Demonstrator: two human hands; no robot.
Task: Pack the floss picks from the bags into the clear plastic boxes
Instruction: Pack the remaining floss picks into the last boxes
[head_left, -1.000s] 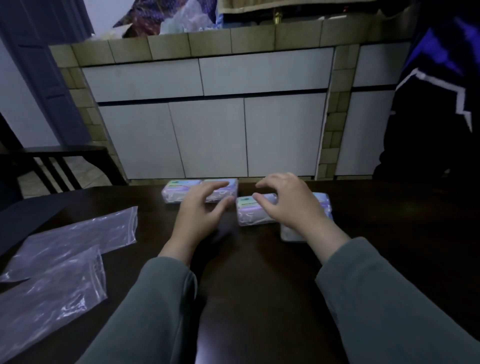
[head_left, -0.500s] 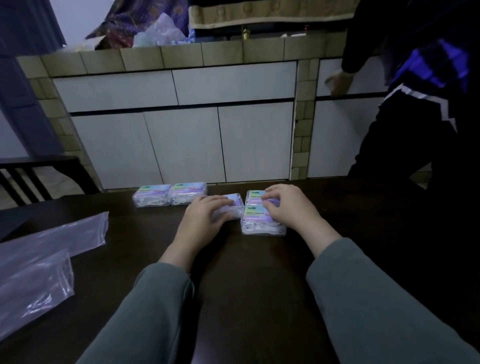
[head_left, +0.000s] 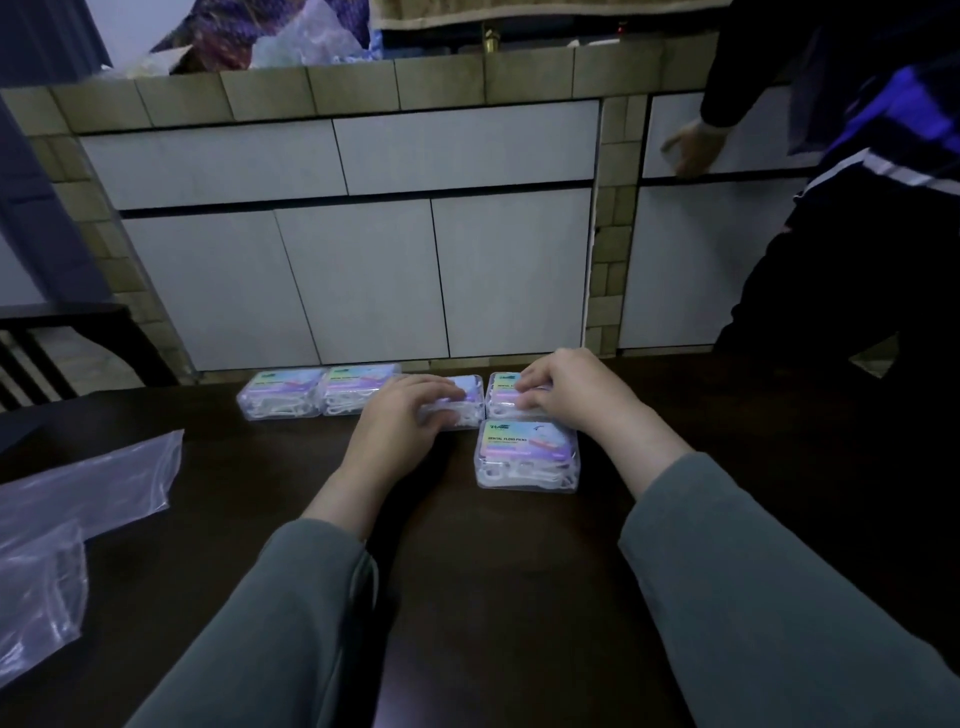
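- Five clear plastic boxes with pastel printed labels and white floss picks inside were seen on the dark brown table (head_left: 519, 597), four in a row along its far edge and one nearer.
- The left hand (head_left: 400, 431) was laid over the third box of the row (head_left: 462, 402), fingers lightly curled on its lid; whether it was gripped or only pressed could not be told.
- The right hand (head_left: 571, 397) was set on the fourth box (head_left: 501, 397), fingertips bent onto its lid, apparently holding it.
- The nearest box (head_left: 527, 454) lay just below the right hand's fingers, touching the fourth box, its long axis running left to right; the right hand was judged the nearer one for it.
- Two further boxes (head_left: 317, 392) lay side by side to the left of the left hand.
- Empty clear plastic bags (head_left: 88, 483) lay well apart, to the left of the left forearm, cut off by the frame edge.
- Most of the third and fourth boxes was hidden under the hands, and small label print was unreadable.
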